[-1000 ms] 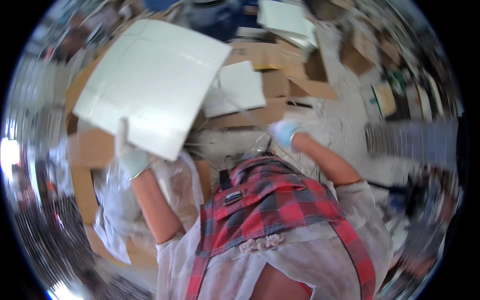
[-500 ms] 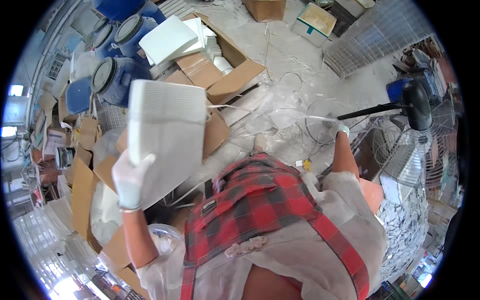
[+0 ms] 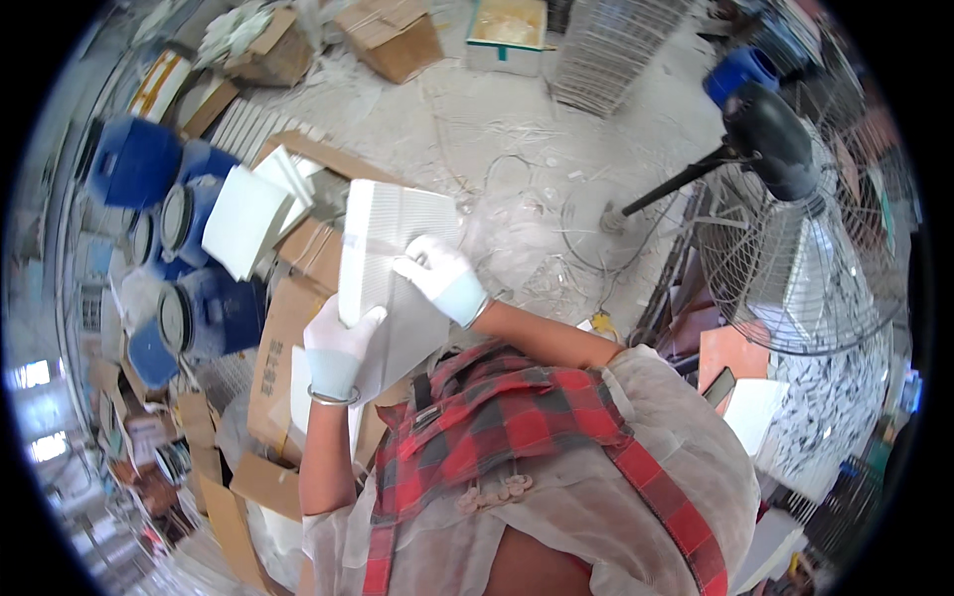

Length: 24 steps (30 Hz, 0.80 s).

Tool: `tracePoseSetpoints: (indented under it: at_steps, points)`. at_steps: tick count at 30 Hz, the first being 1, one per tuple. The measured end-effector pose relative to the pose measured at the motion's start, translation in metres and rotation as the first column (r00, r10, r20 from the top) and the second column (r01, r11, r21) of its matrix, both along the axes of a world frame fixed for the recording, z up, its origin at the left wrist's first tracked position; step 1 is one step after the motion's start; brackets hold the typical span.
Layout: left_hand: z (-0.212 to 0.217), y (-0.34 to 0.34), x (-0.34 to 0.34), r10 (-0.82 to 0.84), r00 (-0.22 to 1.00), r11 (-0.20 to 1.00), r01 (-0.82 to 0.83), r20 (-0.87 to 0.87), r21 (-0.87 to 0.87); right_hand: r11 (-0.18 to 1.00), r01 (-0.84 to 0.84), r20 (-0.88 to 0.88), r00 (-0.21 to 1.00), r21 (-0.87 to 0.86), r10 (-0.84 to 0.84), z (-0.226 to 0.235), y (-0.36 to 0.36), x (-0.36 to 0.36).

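Note:
A white block with fine parallel ridges [image 3: 370, 253], like thin sheets stacked together, stands tilted in front of me. My left hand [image 3: 338, 343], in a white glove, is closed on its lower left edge, thumb on the near face. A faint band crosses the block's upper part. At that band my right hand [image 3: 442, 276], also gloved, touches the block's right side with fingers bent and pinched together. Whatever lies between those fingertips is too small to make out. Beneath the block, an open cardboard box [image 3: 283, 348] is partly hidden.
Blue drums [image 3: 224, 310] crowd the left side, beside white slabs [image 3: 243, 223] resting on a carton. On the right stands a black floor fan [image 3: 770, 149] with a wire cage. Clear plastic film [image 3: 517, 233] and loose strips lie on the floor ahead.
My right hand has come from far out at the right, where it pulled a pale strip, in to the block. My left hand and the block appear farther right as the view has turned.

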<state>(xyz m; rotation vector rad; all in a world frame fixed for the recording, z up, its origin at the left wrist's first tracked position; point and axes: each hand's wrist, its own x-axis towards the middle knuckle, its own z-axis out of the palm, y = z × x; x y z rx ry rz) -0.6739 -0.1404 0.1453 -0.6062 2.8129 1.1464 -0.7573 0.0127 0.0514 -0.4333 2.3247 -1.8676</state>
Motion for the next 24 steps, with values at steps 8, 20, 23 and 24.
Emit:
tracePoseSetpoints:
  at_steps: [8,20,23,24]
  points:
    - [-0.004,0.028,-0.055,-0.160,0.982,0.986,0.155,-0.102,-0.059,0.529,0.568,0.738,0.649,-0.631,0.183,0.013,0.060,-0.035]
    - [0.000,0.055,-0.154,-0.625,0.749,0.774,0.557,-0.220,-0.303,0.092,0.210,0.221,0.966,-0.973,0.130,0.077,0.221,-0.240]
    - [-0.015,0.035,-0.181,-0.584,0.771,0.812,0.548,-0.256,-0.200,0.211,0.478,0.418,0.866,-0.852,-0.275,0.062,0.243,-0.281]
    - [-0.019,0.028,-0.195,-0.562,0.780,0.826,0.547,-0.276,-0.137,0.232,0.510,0.391,0.822,-0.828,-0.414,0.023,0.280,-0.302]
